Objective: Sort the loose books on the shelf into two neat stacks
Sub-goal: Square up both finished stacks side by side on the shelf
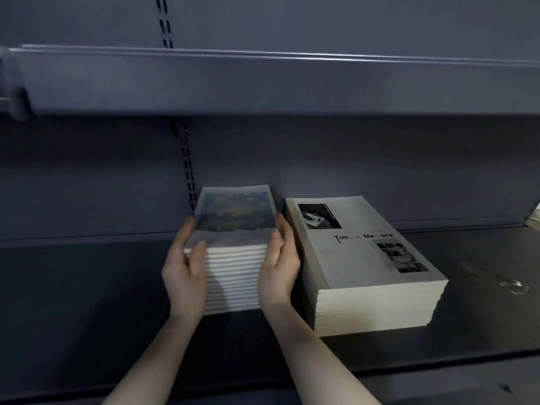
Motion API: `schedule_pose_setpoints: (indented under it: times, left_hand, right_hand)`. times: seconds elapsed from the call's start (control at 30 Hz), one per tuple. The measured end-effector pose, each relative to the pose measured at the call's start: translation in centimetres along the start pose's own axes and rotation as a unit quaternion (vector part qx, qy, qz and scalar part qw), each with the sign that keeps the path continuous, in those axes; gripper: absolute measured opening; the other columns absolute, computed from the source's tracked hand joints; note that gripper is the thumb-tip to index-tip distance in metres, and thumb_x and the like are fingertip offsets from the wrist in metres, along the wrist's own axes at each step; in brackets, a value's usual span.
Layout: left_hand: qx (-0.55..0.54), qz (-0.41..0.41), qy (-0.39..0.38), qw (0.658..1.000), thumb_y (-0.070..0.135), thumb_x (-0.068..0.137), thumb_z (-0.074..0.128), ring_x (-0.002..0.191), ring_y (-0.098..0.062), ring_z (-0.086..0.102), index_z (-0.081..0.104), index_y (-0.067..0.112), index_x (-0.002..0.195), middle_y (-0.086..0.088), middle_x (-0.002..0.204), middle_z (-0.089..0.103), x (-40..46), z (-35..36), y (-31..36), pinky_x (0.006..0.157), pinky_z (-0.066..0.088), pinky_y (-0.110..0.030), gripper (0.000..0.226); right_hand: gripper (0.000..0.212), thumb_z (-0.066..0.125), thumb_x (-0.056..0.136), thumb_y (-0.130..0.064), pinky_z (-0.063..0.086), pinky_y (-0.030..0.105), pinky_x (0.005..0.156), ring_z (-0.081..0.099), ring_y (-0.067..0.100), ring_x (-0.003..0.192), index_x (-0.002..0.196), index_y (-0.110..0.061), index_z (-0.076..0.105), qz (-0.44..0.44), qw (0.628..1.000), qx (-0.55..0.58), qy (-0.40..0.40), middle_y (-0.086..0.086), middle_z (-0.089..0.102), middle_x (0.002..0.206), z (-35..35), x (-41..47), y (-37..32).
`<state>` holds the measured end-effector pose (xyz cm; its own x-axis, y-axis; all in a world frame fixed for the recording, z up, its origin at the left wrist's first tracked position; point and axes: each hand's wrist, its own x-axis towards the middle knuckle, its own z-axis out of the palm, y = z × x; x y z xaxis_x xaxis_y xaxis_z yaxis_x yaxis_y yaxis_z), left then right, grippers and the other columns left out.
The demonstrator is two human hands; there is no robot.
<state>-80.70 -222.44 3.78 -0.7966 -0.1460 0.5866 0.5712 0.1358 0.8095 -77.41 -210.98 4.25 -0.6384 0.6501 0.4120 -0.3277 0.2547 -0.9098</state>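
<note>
Two stacks of books on the lower shelf (pixel 87 302): left stack (pixel 233 276) with painted-landscape cover, right stack (pixel 371 299) with grey "Time & Memory" cover. Books per stack too blurred to count; the left stack is taller. Two hands: left hand (pixel 184 270), right hand (pixel 279 267). Two shelves: lower, upper shelf (pixel 263 83). One slotted upright (pixel 188 171). One partly visible object at right edge (pixel 534 214).

top book of right stack (pixel 365 244), cover title partly legible, "Tim… & Me…ory"
</note>
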Motion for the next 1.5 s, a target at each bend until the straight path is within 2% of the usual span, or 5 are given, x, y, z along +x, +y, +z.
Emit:
schedule_pose_setpoints:
  times: [0.6,0.9,1.13,1.3,1.5]
  left_hand:
    - [0.020,-0.166,-0.347,0.923,-0.012,0.064,0.079,0.101,0.027,0.047,0.004,0.038,0.144,0.027,0.124,0.046,-1.0,-4.7,-1.7,0.076,0.042,0.000,0.121]
    - [0.070,-0.159,-0.346,0.922,-0.002,0.069,0.080,0.102,0.031,0.044,0.004,0.026,0.151,0.032,0.122,0.044,-0.7,-4.8,-2.9,0.080,0.034,0.006,0.115]
    - [0.023,-0.182,-0.372,0.910,0.002,0.071,0.079,0.106,0.032,0.038,0.004,0.033,0.147,0.032,0.130,0.035,-0.5,-5.1,-2.2,0.082,0.035,0.005,0.112]
    - [-0.141,-0.263,-0.250,0.921,0.090,0.061,0.046,0.118,-0.001,0.053,0.040,0.027,0.141,0.012,0.131,0.057,1.2,-3.9,0.0,0.105,0.038,-0.025,0.103]
    - [-0.196,-0.319,-0.152,0.915,0.058,0.094,0.034,0.095,-0.010,0.064,0.060,0.029,0.113,0.007,0.102,0.068,4.2,-1.8,2.4,0.084,0.047,-0.028,0.043]
  right_hand:
    - [0.047,0.029,0.100,-0.045,0.029,0.024,0.093,0.042,0.005,0.110,0.143,-0.027,0.038,0.236,0.958,0.162,0.033,-0.010,0.046,0.125,-1.3,-2.5,-0.9]
    - [0.036,0.030,0.100,-0.047,0.042,0.024,0.066,0.059,0.011,0.083,0.082,-0.034,0.058,0.246,0.960,0.123,0.061,-0.007,0.062,0.088,-0.1,-1.9,0.3]
    - [0.019,0.031,0.100,-0.046,0.030,0.024,0.087,0.046,0.007,0.082,0.107,-0.031,0.041,0.284,0.942,0.179,0.031,-0.015,0.047,0.082,-1.4,-1.8,-2.4]
    - [0.031,0.031,0.098,-0.052,0.038,0.018,0.067,0.054,-0.001,0.082,0.120,-0.037,0.047,0.229,0.959,0.166,0.007,-0.015,0.058,0.092,-1.5,-0.7,-3.8]
    - [0.022,0.042,0.099,-0.035,0.042,0.026,0.063,0.058,0.013,0.078,0.089,-0.027,0.059,0.234,0.964,0.117,-0.039,-0.001,0.062,0.085,-1.1,1.5,-4.8]
